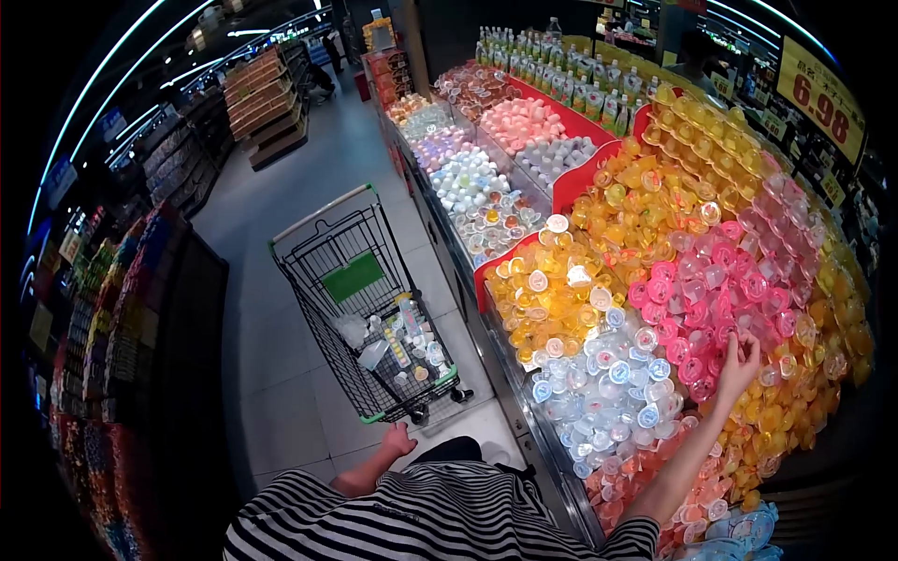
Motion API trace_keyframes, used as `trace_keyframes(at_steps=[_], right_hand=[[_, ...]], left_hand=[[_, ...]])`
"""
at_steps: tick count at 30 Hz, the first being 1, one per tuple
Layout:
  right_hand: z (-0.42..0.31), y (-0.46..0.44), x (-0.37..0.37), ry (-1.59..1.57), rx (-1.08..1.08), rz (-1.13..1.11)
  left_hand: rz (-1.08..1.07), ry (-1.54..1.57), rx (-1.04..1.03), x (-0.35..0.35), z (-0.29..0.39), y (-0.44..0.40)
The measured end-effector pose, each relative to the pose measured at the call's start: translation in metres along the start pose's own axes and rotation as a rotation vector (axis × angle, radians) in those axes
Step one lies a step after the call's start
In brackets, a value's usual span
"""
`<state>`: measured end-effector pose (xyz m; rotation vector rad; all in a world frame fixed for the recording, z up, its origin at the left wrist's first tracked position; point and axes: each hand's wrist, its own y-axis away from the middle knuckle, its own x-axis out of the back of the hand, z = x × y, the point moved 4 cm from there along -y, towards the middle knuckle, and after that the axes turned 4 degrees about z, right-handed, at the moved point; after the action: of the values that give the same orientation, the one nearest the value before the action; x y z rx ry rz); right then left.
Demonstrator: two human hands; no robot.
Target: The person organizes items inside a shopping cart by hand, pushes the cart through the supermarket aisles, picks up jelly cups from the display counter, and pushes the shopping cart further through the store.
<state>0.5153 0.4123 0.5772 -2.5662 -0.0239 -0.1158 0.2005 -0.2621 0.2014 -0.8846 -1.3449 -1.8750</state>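
My right hand [742,363] reaches over the heaped display, its thumb and fingers bent together at the edge of the bright pink jelly cups [703,285]. The fingertips appear to pinch one of these pink cups, partly hidden by the hand. Around it lie yellow-orange jelly cups [786,407] and clear-white jelly cups [608,383]. My left hand [399,438] is low in front of my body, close to the near end of the shopping cart [309,266], its fingers loosely apart and holding nothing I can see. Several small cups and packages [412,346] lie in the cart.
A metal-edged counter [468,290] runs along my right, with more sweets in divided sections and several bottles [580,89] behind. A price sign [823,98] hangs at the upper right. Packed shelves [103,346] line the left, and a stepped wooden rack [267,98] stands down the aisle.
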Motion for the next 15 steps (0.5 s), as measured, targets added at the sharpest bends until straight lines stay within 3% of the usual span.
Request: trace_keyframes(at_steps=[2,6,10,12,14,15], right_hand=[[-0.011,0.004,0.006,-0.169,-0.01,0.053],[-0.046,0.012,0.008,-0.198,0.001,0.078],[-0.046,0.043,0.026,-0.44,-0.239,0.142],[-0.083,0.083,0.011,-0.676,-0.416,0.133],[-0.086,0.137,-0.014,-0.744,-0.455,-0.076],[-0.089,0.172,-0.031,-0.727,-0.585,-0.095]], left_hand=[[-0.03,-0.021,-0.028,-0.006,-0.01,0.002],[-0.107,-0.092,-0.079,-0.019,-0.022,-0.007],[-0.107,-0.084,-0.14,-0.019,-0.012,-0.007],[-0.091,0.023,-0.297,-0.02,0.009,-0.003],[-0.116,0.174,-0.396,-0.008,0.05,0.004],[-0.151,0.268,-0.417,0.009,0.081,0.022]])
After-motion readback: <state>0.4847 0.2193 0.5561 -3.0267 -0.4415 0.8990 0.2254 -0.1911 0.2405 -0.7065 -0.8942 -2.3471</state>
